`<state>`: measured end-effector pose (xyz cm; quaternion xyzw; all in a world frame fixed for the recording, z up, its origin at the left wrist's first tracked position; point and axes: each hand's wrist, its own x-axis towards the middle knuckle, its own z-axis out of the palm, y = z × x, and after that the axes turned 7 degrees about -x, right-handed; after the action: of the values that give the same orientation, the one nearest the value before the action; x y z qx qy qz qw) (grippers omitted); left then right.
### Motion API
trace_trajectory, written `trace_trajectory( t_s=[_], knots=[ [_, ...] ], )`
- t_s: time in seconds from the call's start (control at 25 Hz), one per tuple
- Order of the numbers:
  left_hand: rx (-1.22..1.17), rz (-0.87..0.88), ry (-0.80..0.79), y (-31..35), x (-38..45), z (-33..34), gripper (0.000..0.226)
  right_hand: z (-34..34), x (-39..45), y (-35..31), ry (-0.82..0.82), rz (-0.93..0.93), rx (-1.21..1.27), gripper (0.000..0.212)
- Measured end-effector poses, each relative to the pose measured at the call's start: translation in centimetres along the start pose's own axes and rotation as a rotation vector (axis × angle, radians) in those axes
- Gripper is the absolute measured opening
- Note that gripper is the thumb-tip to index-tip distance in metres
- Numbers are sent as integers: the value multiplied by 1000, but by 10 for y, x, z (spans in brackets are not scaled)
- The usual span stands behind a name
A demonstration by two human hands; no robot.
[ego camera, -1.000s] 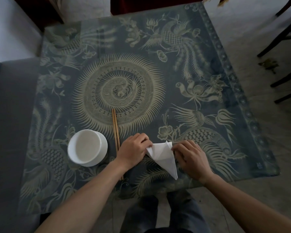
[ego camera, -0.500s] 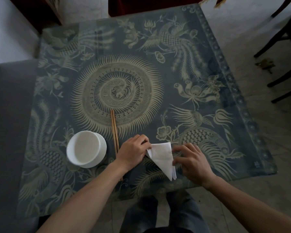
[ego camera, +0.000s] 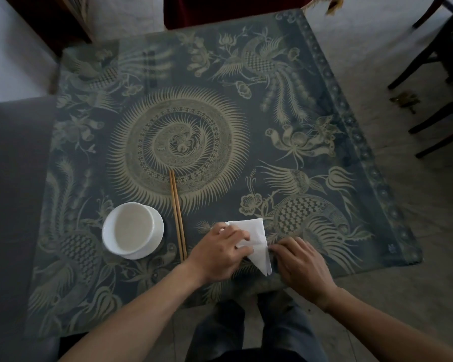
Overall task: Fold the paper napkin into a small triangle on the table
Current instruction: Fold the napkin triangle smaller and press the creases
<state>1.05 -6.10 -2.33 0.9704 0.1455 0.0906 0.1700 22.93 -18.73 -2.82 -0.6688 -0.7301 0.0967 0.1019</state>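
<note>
1. The paper napkin (ego camera: 254, 239) lies flat on the desk (ego camera: 351, 142) close to its near edge, a little right of the middle, folded into a white triangle whose sharp tip points toward the near edge.
2. The left hand (ego camera: 219, 253) rests on the napkin's left part, palm down, its fingers (ego camera: 239, 237) bent and pressing the paper onto the desk; whether any finger is tucked under a layer cannot be told.
3. The right hand (ego camera: 300, 263) sits just beside the napkin's right edge, its fingertips (ego camera: 273, 248) drawn together and touching that edge about halfway along; whether they pinch the paper or only press it cannot be told.
4. The two hands are near each other, with the lower half of the triangle showing between them.
5. A pair of wooden chopsticks (ego camera: 177, 212) lies side by side left of the left hand, running from the ring pattern in the desk's middle toward the near edge; the near ends pass beside the left wrist.
6. A white bowl (ego camera: 132, 229) stands upright on a white saucer left of the chopsticks, near them but apart.
7. The desk carries a dark blue-green cloth with pale birds, flowers and a large sunburst ring in the middle.
8. Dark chair legs (ego camera: 429, 61) stand on the floor beyond the desk's right edge.
</note>
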Motion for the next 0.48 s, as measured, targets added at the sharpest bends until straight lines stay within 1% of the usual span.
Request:
trace_trajectory(
  t_s=[0.12, 0.28, 0.36, 0.48],
  knots=[
    [-35, 49, 20, 18, -6, 9, 13, -1, -12, 9, -17, -183, -85, 24],
    [-15, 36, 86, 30, -10, 16, 11, 4, -29, 21, -1, -342, -120, 33],
    [11, 37, 87, 35, -10, 21, 14, 6, -34, 27, -23, -373, -147, 40],
    [44, 14, 31, 41, -12, 27, 31, 9, -38, 31, -53, -386, -156, 47]
  ],
)
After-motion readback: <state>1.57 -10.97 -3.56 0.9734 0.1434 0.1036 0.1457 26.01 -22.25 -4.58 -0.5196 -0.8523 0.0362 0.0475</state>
